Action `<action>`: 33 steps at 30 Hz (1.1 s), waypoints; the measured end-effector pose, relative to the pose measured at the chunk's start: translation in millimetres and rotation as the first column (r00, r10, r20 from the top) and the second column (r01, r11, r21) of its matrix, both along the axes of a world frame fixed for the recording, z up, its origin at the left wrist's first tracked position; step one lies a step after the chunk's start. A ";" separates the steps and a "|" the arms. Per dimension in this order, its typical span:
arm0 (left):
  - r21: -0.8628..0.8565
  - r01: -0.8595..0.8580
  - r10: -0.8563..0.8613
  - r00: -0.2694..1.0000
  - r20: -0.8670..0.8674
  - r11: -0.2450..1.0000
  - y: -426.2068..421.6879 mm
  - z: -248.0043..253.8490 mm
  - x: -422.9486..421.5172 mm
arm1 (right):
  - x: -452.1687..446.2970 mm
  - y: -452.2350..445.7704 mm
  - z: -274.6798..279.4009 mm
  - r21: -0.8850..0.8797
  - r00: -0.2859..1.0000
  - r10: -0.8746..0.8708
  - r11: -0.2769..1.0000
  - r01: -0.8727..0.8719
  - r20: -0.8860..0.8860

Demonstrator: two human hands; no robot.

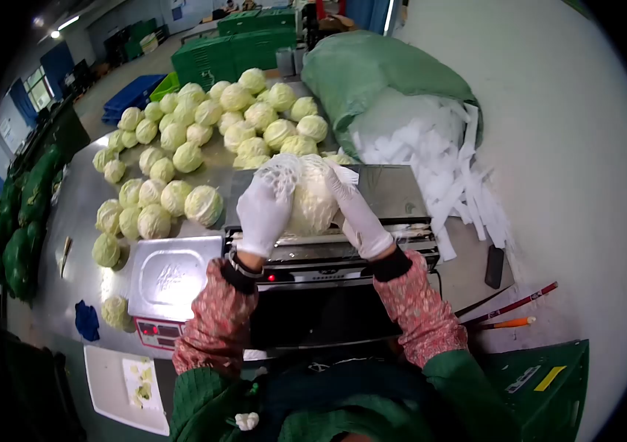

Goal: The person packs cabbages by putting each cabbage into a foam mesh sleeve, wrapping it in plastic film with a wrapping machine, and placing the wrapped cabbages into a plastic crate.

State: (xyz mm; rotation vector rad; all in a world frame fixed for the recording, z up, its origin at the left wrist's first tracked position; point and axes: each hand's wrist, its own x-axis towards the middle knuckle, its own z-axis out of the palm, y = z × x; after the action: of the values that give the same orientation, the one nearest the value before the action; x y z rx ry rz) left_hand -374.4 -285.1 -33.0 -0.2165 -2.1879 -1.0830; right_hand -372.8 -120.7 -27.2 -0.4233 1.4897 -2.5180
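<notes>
Both my hands wear white gloves and hold one pale cabbage (315, 197) between them, above a black and silver film-wrapping machine (321, 258). My left hand (265, 214) grips its left side, where a white foam net (278, 175) bunches around the fingers. On the right side, my right hand (358, 214) is closed against the cabbage, its fingertips near the top. Clear film seems to lie around the lower part. A scale (173, 276) with a metal pan and red display stands left of the machine.
Many loose cabbages (236, 97) cover the metal table's far left. A green sack (380, 70) spills white foam nets (431, 147) at the back right. A black object (495, 267), a blue cloth (86, 320), a white bin (123, 387) and a green crate (542, 387) surround the workplace.
</notes>
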 end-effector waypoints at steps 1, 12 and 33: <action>-0.040 -0.002 0.002 1.000 0.011 0.999 9.0 1.2 -18.0 | -15.5 13.3 -10.1 0.009 0.999 0.023 1.000 -0.023 0.033; 0.778 0.206 -0.748 0.497 0.439 0.594 -14.4 -29.9 -76.2 | -81.1 68.5 -74.6 0.429 0.904 -0.316 0.802 0.416 -0.287; -0.842 0.385 -0.316 0.909 0.274 0.378 -126.1 -46.1 27.2 | 21.7 199.2 -30.7 0.689 0.971 -0.087 0.718 -0.095 0.224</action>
State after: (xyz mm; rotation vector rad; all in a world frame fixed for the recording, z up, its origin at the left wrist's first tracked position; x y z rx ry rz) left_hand -347.2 -411.2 -79.0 -1.1883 -2.6418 0.0416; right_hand -351.1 78.4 -57.9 0.0144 2.1451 -1.6988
